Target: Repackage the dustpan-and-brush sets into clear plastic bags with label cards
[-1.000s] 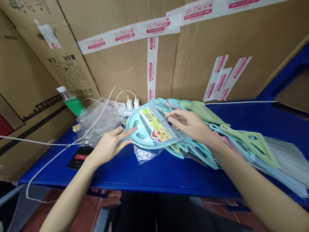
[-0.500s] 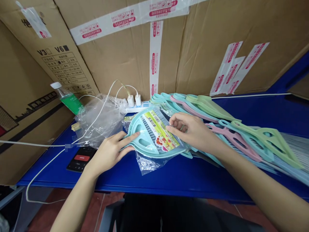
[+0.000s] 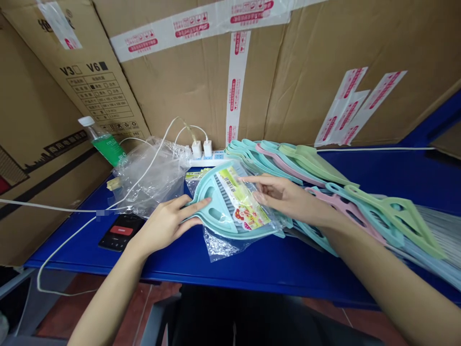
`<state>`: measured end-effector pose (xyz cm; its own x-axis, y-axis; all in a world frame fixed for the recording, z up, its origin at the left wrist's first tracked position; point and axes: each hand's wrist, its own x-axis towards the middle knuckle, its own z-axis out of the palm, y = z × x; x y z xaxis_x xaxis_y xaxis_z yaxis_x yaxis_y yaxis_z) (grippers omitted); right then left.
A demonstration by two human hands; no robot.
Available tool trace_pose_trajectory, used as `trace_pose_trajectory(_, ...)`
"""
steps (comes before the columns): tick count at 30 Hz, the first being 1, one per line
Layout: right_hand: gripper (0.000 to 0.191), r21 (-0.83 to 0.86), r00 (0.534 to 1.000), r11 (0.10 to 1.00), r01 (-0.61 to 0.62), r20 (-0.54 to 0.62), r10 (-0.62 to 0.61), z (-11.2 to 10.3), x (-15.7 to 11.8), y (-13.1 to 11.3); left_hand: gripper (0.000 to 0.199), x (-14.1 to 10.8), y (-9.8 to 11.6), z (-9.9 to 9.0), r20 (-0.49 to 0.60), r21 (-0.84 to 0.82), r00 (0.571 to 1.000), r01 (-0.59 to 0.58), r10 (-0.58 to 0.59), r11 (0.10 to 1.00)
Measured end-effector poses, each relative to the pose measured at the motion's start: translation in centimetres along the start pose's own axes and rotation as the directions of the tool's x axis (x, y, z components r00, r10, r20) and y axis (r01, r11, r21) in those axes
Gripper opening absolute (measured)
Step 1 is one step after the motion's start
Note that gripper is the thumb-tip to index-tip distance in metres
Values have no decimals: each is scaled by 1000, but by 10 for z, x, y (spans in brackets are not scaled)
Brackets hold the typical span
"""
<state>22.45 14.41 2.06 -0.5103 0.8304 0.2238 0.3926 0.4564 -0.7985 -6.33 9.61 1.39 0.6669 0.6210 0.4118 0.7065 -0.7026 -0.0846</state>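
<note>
A light-blue dustpan [image 3: 211, 218] lies on the table with a grey-bristled brush nested in it and a printed label card [image 3: 245, 197] on top. A clear plastic bag [image 3: 226, 245] is around its right part and hangs out at the front. My left hand [image 3: 173, 218] grips the dustpan's left edge, index finger on top and thumb beneath. Over the bag's right side, my right hand [image 3: 281, 194] touches the plastic, its index finger stretched out and its thumb apart. Some of its fingers are hidden.
Several dustpans [image 3: 320, 166] and brushes [image 3: 396, 206] lie in rows to the right. At the left are crumpled plastic bags [image 3: 154, 178], a green-labelled bottle [image 3: 108, 149], a phone [image 3: 120, 233] and white cables. A power strip [image 3: 205, 162] sits before large cardboard boxes [image 3: 194, 91].
My right hand has uncurled, its index finger now stretched across the plastic. My left hand keeps its hold on the dustpan, which has barely moved. The view has shifted slightly.
</note>
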Motion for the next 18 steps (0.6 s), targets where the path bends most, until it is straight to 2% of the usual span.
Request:
trace_pose_trajectory(5,59,-160,995,986,-39,-93,25,7,-2,0,49,1,3,2,13,7,1000,-3,3,1000)
trace_pose_trajectory(11,68,-37,991,997,-70,-119,65,6,2,8,51,-6,4,0,34,-7,998,43,-43,999)
trace_pose_trajectory(13,64,-110,986,993,-46,-163,28,1,6,9,51,-15,5,-2,46,-26,994,96,-95,995)
trace_pose_trajectory(15,59,-256,977,966,-36,-211,-20,-5,14,6,50,-27,7,-4,57,-53,986,162,-159,985)
trace_pose_trajectory(18,58,-425,981,903,-59,-193,-27,-14,35,-3,48,-46,12,-8,68,-114,967,254,-247,961)
